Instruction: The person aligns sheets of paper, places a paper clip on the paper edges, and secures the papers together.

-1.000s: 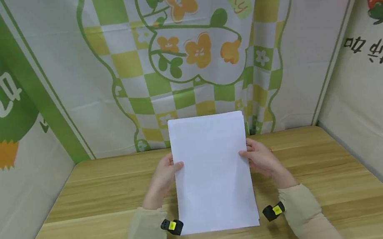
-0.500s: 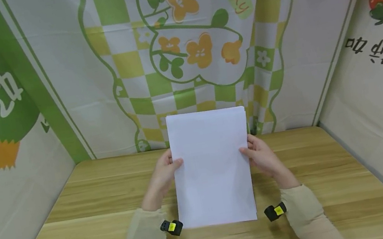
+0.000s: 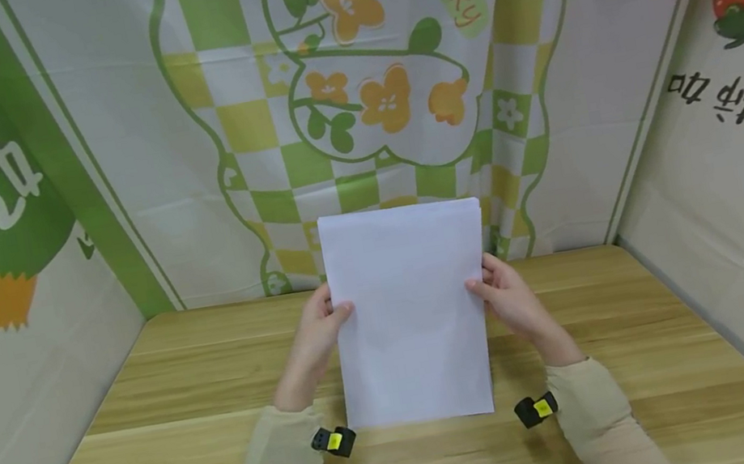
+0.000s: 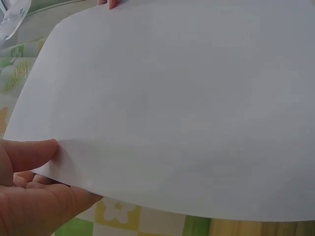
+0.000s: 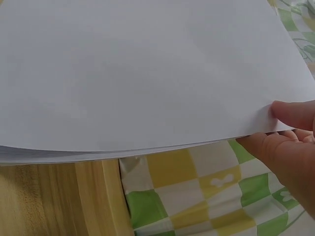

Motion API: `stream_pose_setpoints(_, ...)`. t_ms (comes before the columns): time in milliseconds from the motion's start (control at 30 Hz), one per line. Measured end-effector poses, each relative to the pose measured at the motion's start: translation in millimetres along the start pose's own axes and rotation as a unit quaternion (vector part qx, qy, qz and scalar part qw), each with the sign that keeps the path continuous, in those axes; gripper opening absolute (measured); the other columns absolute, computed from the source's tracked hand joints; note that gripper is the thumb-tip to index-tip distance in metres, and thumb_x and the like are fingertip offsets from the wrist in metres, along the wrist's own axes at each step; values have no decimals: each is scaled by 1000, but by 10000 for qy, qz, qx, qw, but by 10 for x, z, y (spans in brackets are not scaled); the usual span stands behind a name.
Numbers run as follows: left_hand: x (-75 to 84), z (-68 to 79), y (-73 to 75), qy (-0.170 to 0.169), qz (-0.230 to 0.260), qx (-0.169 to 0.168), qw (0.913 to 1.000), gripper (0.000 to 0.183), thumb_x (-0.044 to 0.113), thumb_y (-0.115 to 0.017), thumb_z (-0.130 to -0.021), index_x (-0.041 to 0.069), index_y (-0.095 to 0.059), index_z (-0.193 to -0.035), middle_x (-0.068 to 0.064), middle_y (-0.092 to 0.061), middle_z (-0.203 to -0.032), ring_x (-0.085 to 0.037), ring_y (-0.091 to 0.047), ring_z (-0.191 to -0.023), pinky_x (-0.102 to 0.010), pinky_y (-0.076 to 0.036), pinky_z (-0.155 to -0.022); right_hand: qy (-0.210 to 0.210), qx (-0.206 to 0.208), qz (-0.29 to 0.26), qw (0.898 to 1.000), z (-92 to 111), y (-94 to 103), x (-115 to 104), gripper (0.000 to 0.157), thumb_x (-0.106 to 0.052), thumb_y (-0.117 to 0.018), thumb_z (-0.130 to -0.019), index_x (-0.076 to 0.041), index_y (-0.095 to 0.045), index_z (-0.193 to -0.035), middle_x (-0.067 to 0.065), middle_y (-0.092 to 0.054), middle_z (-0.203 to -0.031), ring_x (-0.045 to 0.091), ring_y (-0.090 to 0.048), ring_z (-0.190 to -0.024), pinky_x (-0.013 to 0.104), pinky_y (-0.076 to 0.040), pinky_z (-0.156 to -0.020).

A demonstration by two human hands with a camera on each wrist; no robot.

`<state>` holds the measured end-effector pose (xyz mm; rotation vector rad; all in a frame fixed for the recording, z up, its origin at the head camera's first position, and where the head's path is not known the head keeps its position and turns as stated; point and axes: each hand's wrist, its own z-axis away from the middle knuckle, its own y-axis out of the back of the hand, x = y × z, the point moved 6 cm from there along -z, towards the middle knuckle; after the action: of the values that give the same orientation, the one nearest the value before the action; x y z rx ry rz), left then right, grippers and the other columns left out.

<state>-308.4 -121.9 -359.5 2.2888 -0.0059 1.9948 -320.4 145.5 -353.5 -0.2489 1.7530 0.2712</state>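
A stack of white paper [image 3: 413, 324] is held up in front of me, its blank face toward the head camera. My left hand [image 3: 314, 328] pinches its left edge, thumb on the front and fingers behind. On the opposite edge my right hand [image 3: 510, 299] grips it the same way. Loose sheet edges show along the stack's side in the right wrist view, where the thumb [image 5: 293, 114] presses on the top sheet. In the left wrist view the paper [image 4: 162, 108] bows slightly, and the left fingers [image 4: 44, 201] are partly hidden beneath it.
A wooden table [image 3: 176, 429] lies under the paper and forearms. Behind it hangs a green-and-yellow checked curtain [image 3: 251, 129], with printed fabric walls on both sides. Each wrist wears a beige band with a small black camera [image 3: 334, 441].
Both hands have raised the paper stack a little and moved it slightly away from me. Its top edge tips upward, and its bottom edge sits higher over the table than before.
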Motion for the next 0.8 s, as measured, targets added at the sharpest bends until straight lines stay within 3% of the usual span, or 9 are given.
stream_pose_setpoints(267,118,27,1,-239,-22,5,9997,38,-4,-45,-96,-5,-44,-134,-28,-57,-122,-24,-57,-107,-31,-46,-89,270,21,-26,9996,7,1,-79,46,-3,-43,-99,-1,-29,-144,21,-54,-128,11,-61,-103,32,-53,-81)
stream_pose_setpoints(567,186,42,1,-401,112,-27,9991,36,-3,-46,-96,-4,-47,-132,-25,-58,-122,-21,-59,-104,-29,-48,-86,522,36,-219,9984,7,-7,-148,47,-2,-44,-99,1,-28,-143,-3,-61,-115,10,-61,-104,29,-53,-83)
stream_pose_setpoints(800,214,48,12,-517,161,-59,9985,35,-2,-46,-96,-4,-46,-131,-26,-58,-122,-19,-60,-101,-27,-49,-82,652,13,-243,9976,7,-19,-185,48,0,-44,-98,2,-28,-144,-1,-60,-117,10,-61,-105,27,-52,-85)
